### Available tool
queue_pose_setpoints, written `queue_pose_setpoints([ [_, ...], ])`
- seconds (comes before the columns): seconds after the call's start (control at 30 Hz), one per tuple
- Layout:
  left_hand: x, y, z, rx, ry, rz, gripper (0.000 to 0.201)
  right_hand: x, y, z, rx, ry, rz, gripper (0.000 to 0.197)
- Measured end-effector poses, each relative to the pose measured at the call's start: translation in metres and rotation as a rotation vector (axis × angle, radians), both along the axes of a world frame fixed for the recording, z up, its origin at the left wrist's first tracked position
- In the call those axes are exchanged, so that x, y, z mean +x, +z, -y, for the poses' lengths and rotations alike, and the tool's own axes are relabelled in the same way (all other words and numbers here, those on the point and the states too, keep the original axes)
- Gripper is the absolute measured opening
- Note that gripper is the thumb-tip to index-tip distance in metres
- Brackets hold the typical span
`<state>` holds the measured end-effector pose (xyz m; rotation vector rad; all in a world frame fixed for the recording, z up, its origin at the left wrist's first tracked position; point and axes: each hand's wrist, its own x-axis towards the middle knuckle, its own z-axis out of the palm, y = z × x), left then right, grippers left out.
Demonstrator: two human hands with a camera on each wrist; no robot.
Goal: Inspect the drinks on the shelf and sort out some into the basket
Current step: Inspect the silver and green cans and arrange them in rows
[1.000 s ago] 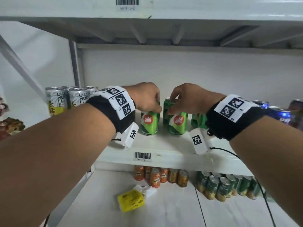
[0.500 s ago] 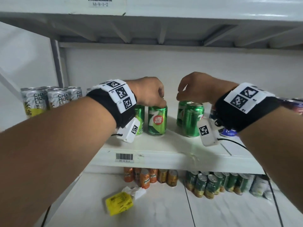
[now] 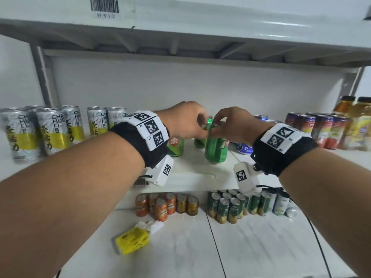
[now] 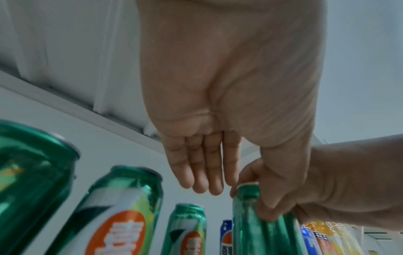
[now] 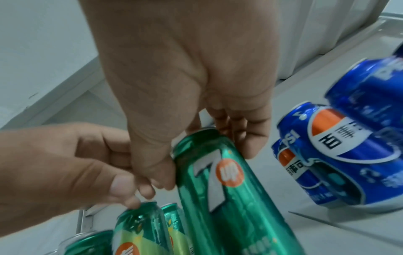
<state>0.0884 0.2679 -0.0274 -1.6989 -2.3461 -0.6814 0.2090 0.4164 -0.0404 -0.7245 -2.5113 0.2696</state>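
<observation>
green can | right hand pinches rim | left hand curled beside — touching

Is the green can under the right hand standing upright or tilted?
Upright: the green can stands with its base on the shelf; the right hand grips its top rim.

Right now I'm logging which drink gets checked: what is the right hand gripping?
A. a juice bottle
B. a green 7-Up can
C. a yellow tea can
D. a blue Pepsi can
B: the right hand has its grip round the top of the green 7-Up can, with the Pepsi cans untouched beside it.
</observation>
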Motion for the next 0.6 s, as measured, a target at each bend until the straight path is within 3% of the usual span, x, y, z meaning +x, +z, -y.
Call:
queue_pose_setpoints([
  [0.07, 0.01, -0.01, -0.005, -0.067, -0.015, 0.035, 0.043, 0.015, -0.002, 0.001, -0.049, -0.005, -0.047, 0.038],
  [0.17, 0.027, -0.024, -0.018, -0.122, -0.05, 0.078, 0.053, 0.032, -0.003, -0.002, -0.075, -0.002, -0.091, 0.036],
  [0.33, 0.049, -0.039, -0.046, -0.062, -0.043, 0.202, 0.046, 0.051, -0.008, -0.018, -0.169, 0.099, -0.177, 0.064],
  [0.4, 0.051, -0.044, -0.056, -0.03, -0.041, 0.279, 0.041, 0.052, -0.015, -0.029, -0.217, 0.165, -0.225, 0.065],
  [0.5, 0.051, -0.053, -0.063, 0.082, -0.035, 0.415, 0.041, 0.048, -0.03, -0.049, -0.408, 0.272, -0.367, 0.052],
  [0.6, 0.049, -0.067, -0.066, 0.2, -0.065, 0.57, 0.039, 0.043, -0.047, -0.063, -0.665, 0.366, -0.421, 0.056],
])
